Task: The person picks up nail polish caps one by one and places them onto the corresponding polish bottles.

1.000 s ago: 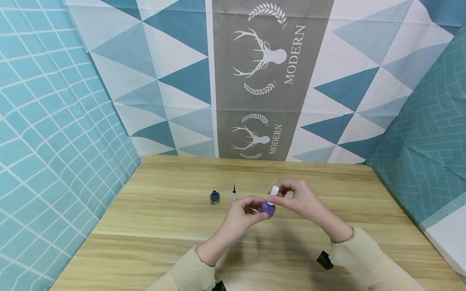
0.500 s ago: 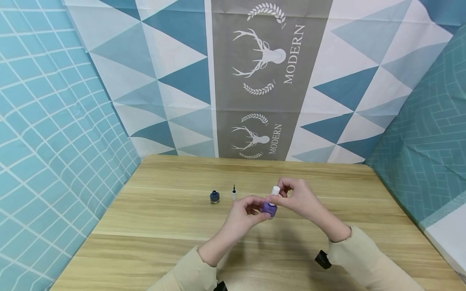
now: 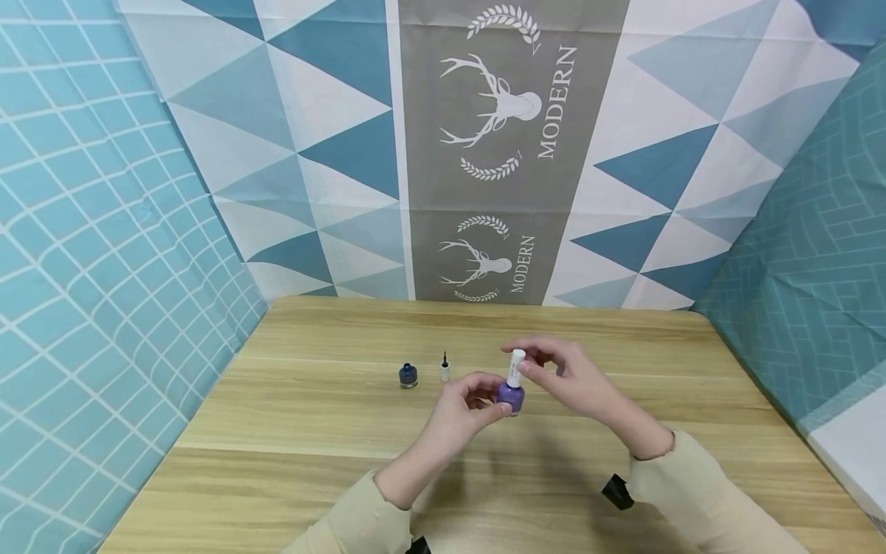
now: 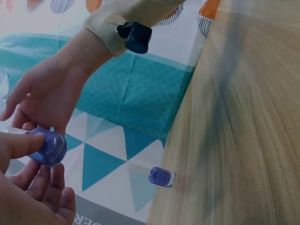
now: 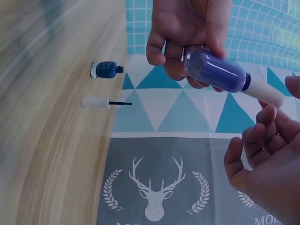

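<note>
A: Head view first; the bottle (image 3: pixel 511 396) is up above the desk (image 3: pixel 311 462), its body held in the left grip (image 3: pixel 460 404); the white cap (image 3: pixel 515 368) rises towards the right grip (image 3: pixel 569 378)!

B: And the axis?

A: Looks near upright, cap on top, leaning slightly right; left has the glass, right is nearer the cap, thumb up against it; a true pinch or a loose touch, I can't tell!

B: Left wrist now; thumb across the bottle, cap running off left, partly behind it, base facing right; and a second bottle (image 4: pixel 161 176), purple too, stands on the desk, apart from both grips.

A: Right wrist; lovely angle; the bottle runs aslant, base in the left grip, cap pointing right and down, one right fingertip beneath its end!

B: One straight line between the hands, then; the blue bottle (image 5: pixel 107 70) waits apart on the desk, uncapped, its brush (image 5: pixel 96 102) just beside.
</note>
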### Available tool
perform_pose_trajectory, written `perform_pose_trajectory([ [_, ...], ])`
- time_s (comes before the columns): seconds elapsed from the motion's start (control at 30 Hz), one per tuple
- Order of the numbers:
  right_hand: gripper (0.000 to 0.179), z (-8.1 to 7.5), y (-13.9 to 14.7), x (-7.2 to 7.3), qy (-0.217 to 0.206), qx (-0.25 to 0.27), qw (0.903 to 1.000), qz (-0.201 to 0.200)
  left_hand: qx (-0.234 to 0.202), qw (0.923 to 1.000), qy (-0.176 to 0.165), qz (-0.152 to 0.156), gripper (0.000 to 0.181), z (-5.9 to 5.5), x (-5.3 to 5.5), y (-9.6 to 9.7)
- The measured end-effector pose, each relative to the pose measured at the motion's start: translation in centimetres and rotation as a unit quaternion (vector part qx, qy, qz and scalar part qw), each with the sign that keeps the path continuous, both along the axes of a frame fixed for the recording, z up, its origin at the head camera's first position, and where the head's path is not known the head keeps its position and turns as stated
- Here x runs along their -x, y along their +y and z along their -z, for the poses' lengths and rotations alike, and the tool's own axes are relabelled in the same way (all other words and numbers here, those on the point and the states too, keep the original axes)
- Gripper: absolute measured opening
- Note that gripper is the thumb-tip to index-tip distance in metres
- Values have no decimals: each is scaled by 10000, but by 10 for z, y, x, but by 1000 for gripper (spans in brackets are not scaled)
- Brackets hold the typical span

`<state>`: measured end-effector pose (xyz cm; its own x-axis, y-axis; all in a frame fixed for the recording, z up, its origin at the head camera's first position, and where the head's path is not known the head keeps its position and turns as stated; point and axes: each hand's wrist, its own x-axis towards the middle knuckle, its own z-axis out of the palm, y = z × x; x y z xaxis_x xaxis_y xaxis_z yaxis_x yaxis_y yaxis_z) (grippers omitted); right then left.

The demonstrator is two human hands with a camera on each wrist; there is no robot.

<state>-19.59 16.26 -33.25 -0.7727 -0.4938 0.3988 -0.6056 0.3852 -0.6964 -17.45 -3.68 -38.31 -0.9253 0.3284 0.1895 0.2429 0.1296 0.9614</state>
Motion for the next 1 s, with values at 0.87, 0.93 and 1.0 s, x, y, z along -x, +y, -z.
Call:
perform_pose_trajectory([
  [0.87,16,-1,4,0,141,81,9998,-73,10,10000,-41,-22,27,-1,-2,-1],
  [0.93,15,-2,4,-1,174,107,9998,-33,6,10000,-45,-22,27,-2,-2,-1],
  [1.0,14,-2,4,0,211,123,9997,24,17,10000,-43,-25,27,-2,-2,-1],
])
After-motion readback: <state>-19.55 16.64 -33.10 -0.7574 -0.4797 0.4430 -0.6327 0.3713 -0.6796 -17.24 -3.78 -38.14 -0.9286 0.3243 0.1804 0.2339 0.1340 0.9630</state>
